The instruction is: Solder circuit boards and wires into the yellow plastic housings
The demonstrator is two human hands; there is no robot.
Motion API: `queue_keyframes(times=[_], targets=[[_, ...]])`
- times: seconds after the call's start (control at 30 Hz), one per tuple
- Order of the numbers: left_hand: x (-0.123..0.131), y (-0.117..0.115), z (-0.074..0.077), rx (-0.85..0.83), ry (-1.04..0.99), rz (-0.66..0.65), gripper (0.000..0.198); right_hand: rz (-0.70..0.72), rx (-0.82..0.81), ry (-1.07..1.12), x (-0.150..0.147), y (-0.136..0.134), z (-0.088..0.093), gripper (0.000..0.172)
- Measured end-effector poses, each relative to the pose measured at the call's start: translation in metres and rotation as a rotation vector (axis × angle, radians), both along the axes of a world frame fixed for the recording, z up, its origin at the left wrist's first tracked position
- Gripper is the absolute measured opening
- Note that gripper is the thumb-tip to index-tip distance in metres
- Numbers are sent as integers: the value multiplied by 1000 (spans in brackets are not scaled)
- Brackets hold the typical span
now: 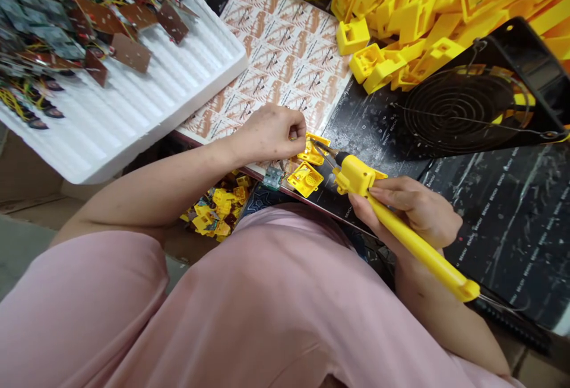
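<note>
My left hand (270, 133) rests on the patterned sheet (285, 49), fingers curled in a pinch against a small yellow plastic housing (314, 149). A second yellow housing (306, 179) and a small green circuit board (272, 179) lie just below it. My right hand (412, 207) grips a yellow soldering iron (401, 230) like a pen. Its metal tip (324, 149) points left and touches the housing at my left fingers.
A white foam tray (133, 109) with several wired circuit boards (53, 25) sits at the upper left. A heap of yellow housings (423, 13) fills the upper right. A black fan with a wire grille (463, 106) lies on the black worktop (512, 215). More yellow parts (216, 207) sit below the edge.
</note>
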State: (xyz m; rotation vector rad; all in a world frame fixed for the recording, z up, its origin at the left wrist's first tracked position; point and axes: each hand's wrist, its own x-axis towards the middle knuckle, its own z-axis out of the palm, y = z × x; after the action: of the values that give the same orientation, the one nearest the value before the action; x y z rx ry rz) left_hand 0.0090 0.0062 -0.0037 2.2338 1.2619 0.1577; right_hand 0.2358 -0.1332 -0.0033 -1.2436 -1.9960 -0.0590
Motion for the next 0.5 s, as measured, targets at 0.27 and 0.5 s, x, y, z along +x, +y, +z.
queue_keyframes(times=[0.27, 0.5], targets=[[-1, 0, 0, 17, 6, -8, 18, -95, -100, 206, 11, -15, -2, 27], [1, -1, 4, -11, 34, 5, 18, -158, -130, 243, 12, -19, -10, 54]])
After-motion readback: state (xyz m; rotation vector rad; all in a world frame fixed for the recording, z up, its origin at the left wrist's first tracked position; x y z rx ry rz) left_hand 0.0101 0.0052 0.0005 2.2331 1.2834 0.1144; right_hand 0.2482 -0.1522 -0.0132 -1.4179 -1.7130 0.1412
